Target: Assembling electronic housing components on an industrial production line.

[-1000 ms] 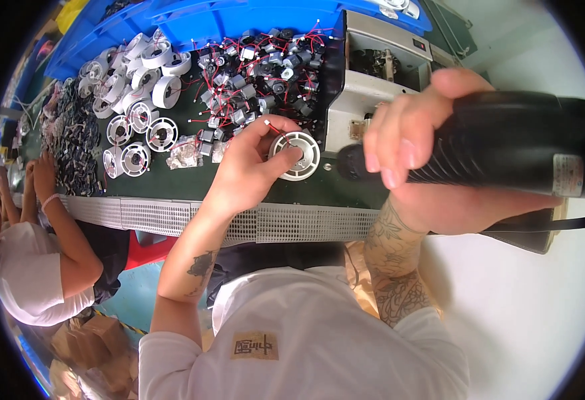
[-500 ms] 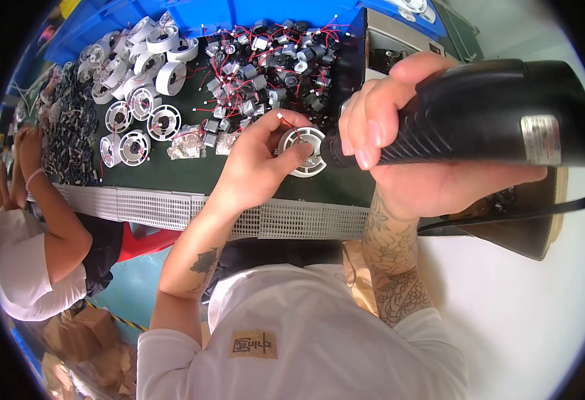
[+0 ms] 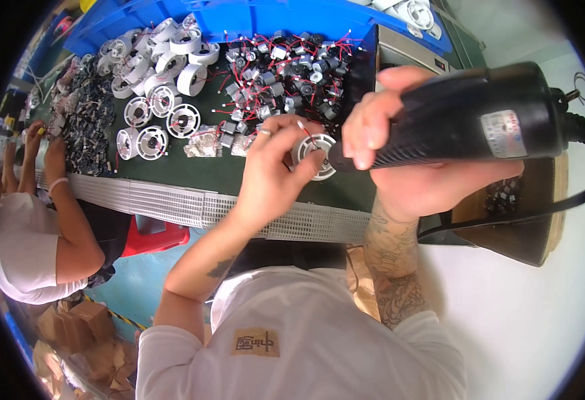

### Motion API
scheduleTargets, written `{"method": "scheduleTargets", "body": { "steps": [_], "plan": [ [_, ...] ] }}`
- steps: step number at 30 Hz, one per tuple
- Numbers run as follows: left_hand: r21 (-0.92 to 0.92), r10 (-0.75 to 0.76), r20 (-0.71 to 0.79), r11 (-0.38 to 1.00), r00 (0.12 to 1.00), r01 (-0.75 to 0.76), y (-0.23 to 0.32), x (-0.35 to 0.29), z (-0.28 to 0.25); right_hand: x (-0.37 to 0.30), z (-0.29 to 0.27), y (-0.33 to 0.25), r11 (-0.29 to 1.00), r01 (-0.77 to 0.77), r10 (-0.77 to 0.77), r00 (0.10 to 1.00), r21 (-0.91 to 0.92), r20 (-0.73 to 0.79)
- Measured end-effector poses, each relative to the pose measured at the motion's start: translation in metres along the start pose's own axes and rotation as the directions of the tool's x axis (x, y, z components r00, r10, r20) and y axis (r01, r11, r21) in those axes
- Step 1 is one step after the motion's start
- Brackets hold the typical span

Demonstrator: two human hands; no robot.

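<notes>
My left hand [image 3: 272, 170] grips a round white plastic housing [image 3: 324, 143] by its left side, thumb pressed over its open face. A red wire with a small white connector [image 3: 300, 125] rises from the housing. My right hand [image 3: 416, 190] is closed around a large black electric screwdriver [image 3: 446, 123], held nearly level. Its nose points left and meets or overlaps the housing's right edge; the bit's tip cannot be made out. Left of my left hand lie two clear bags of small parts [image 3: 204, 143], next to a pile of small motors with red wires [image 3: 286, 73].
White round housings [image 3: 184, 121] are heaped at the left, beside a dark pile of wired parts [image 3: 92, 120]. Blue bins [image 3: 239, 19] line the back. A grey perforated strip [image 3: 172, 202] edges the bench. A co-worker [image 3: 32, 247] works at far left. A cardboard box [image 3: 506, 230] stands at right.
The bench and its piles have shifted right and slightly down in view. The screwdriver's rear end has swung left in the picture. Both grips stay the same.
</notes>
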State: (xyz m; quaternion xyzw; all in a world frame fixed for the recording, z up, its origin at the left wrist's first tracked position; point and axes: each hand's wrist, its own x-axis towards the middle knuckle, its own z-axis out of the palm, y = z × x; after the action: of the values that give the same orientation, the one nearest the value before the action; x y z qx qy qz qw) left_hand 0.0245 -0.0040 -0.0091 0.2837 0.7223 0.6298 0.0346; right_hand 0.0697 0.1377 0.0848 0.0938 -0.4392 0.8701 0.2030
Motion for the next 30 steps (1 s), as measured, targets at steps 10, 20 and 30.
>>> {"method": "scheduleTargets", "body": {
  "steps": [10, 20, 30],
  "plan": [
    [0.445, 0.028, -0.4, 0.88, 0.916, 0.168, -0.002, 0.074, -0.106, -0.012, -0.053, -0.024, 0.989, 0.138, -0.143, 0.98, 0.046, 0.139],
    [0.736, 0.334, -0.072, 0.654, 0.94, -0.176, 0.003, 0.218, -0.123, -0.018, -0.051, -0.002, 0.995, 0.061, -0.059, 0.998, -0.078, 0.029],
    [0.972, -0.222, 0.175, 0.195, 0.959, -0.132, -0.073, 0.364, -0.069, -0.017, -0.053, 0.006, 0.99, 0.035, -0.05, 0.993, -0.138, -0.111]
  ]
}}
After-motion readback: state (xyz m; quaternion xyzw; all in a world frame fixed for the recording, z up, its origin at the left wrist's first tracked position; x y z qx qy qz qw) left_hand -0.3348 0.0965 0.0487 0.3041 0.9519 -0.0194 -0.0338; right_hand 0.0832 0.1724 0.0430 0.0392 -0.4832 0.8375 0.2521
